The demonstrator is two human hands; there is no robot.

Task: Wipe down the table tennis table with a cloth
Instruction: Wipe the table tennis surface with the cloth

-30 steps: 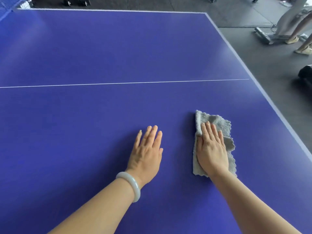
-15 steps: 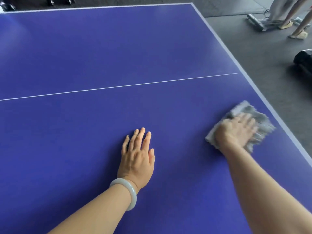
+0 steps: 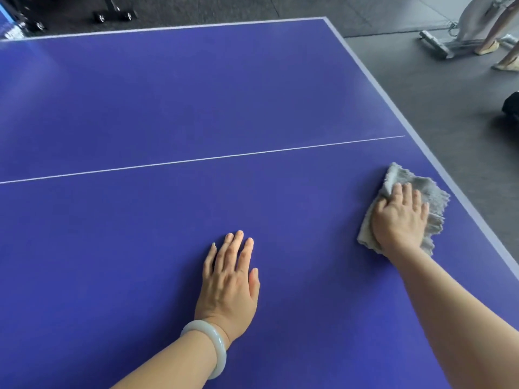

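The blue table tennis table (image 3: pixel 168 108) fills most of the view, with a thin white centre line across it. A grey folded cloth (image 3: pixel 434 197) lies near the table's right edge. My right hand (image 3: pixel 400 217) presses flat on the cloth with straight fingers and covers its middle. My left hand (image 3: pixel 229 282) rests flat on the bare table surface in the lower middle, fingers straight, a pale bangle on its wrist.
The table's pale right edge (image 3: pixel 421 136) runs diagonally beside dark grey floor. A person's legs (image 3: pixel 502 32) and a metal stand base (image 3: pixel 438 46) are at the top right. A black object (image 3: pixel 512 106) lies on the floor at the right. Wheeled equipment (image 3: pixel 112 12) stands beyond the far edge.
My right hand has slid the cloth from the table's middle out to the right, close to the edge. My left hand has stayed flat on the table.
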